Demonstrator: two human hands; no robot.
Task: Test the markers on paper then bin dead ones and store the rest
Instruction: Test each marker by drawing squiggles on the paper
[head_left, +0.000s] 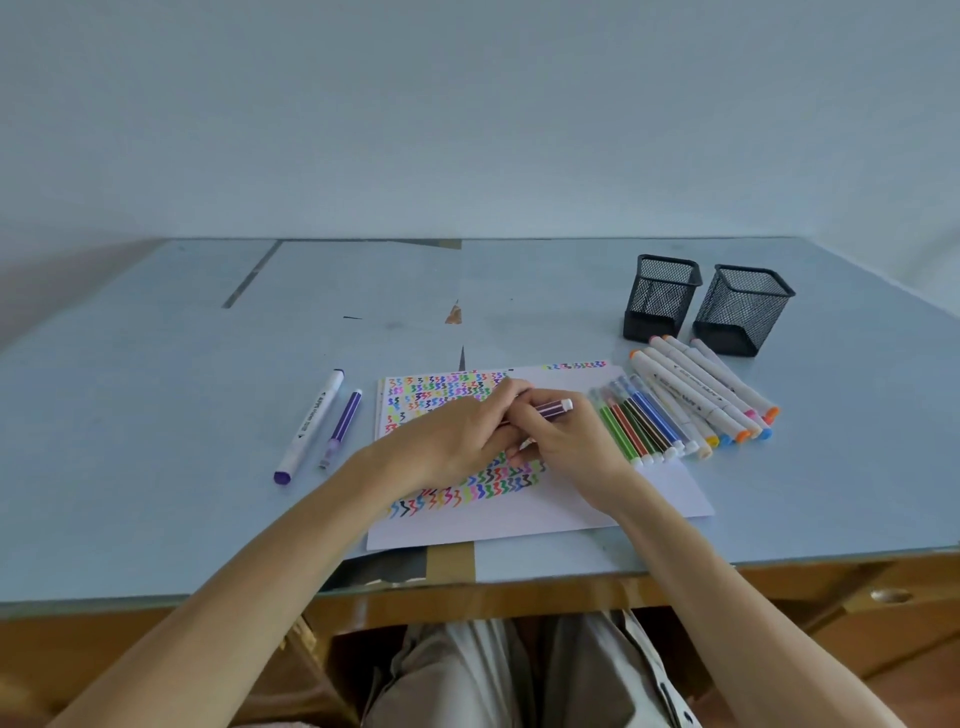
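A white paper sheet (571, 512) covered with colourful squiggles lies at the table's front middle. Over it, my left hand (457, 436) and my right hand (566, 441) meet and both grip a thin purple-striped marker (553, 408); its white end sticks out to the right. Its tip is hidden under my fingers. Right of the paper lie a row of thin coloured markers (641, 423) and a row of thick white markers (706, 389). Left of the paper rest a thick white marker with a purple cap (309, 428) and a thin purple marker (343, 428).
Two black mesh pen cups (660, 296) (740, 309) stand at the back right, both looking empty. The table's front edge (467, 587) runs just below the paper, with a wooden drawer front under it. A wall stands behind the table.
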